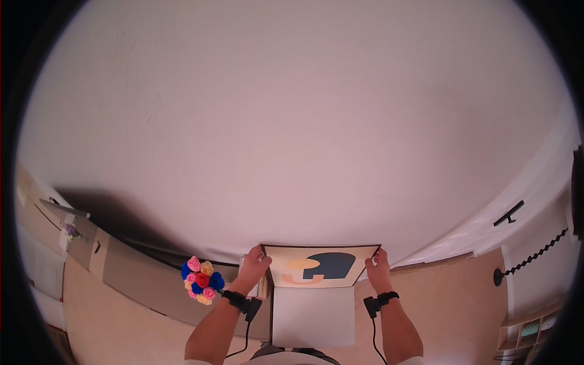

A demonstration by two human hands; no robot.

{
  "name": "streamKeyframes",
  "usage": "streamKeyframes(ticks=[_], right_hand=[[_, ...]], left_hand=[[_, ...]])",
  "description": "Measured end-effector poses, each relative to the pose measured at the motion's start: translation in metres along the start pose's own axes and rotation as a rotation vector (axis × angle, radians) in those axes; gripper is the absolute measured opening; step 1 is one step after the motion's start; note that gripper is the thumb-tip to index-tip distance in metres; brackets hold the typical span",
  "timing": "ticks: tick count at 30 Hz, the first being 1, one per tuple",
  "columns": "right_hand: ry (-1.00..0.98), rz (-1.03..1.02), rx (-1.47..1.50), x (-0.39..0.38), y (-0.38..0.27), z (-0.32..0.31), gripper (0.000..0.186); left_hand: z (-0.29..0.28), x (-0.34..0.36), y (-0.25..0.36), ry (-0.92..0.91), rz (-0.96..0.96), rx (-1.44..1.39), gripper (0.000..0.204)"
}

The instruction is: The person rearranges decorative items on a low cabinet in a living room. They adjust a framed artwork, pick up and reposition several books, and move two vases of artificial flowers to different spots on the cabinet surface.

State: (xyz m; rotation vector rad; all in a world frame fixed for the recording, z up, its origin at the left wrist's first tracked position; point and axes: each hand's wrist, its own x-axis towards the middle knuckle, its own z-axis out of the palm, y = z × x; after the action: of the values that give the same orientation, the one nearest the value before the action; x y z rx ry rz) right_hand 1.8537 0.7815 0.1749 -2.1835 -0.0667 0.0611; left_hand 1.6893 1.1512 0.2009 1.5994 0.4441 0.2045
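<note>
A framed abstract picture (331, 267) with dark blue, yellow and peach shapes on cream is held upright between my two hands, close to the wall. My left hand (257, 267) is closed on its left edge near the upper corner. On the opposite side, my right hand (378, 271) grips the right edge near the upper corner. Below the frame is a white flat-topped surface (313, 319), close in front of my body. A bunch of pink, blue, red and cream flowers (202, 280) stands left of my left forearm.
The pale wall (304, 134) fills the view ahead. A long grey cabinet (146, 277) runs along it at left. To the right are a black wall fixture (509, 213), a dark beaded stand (535, 258) and a wooden shelf (517, 333). Cables hang from both wrist straps.
</note>
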Motion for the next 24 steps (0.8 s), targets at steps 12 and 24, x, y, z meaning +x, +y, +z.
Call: streamKeyframes(ticks=[12, 24], right_hand=[[-0.001, -0.019, -0.009, -0.001, -0.013, -0.002, 0.053], [-0.009, -0.028, 0.019, 0.0, -0.006, 0.004, 0.054]], left_hand=[[0.005, -0.013, 0.033, -0.03, 0.031, 0.081, 0.047], [-0.002, -0.02, 0.023, -0.011, 0.014, 0.18, 0.059]])
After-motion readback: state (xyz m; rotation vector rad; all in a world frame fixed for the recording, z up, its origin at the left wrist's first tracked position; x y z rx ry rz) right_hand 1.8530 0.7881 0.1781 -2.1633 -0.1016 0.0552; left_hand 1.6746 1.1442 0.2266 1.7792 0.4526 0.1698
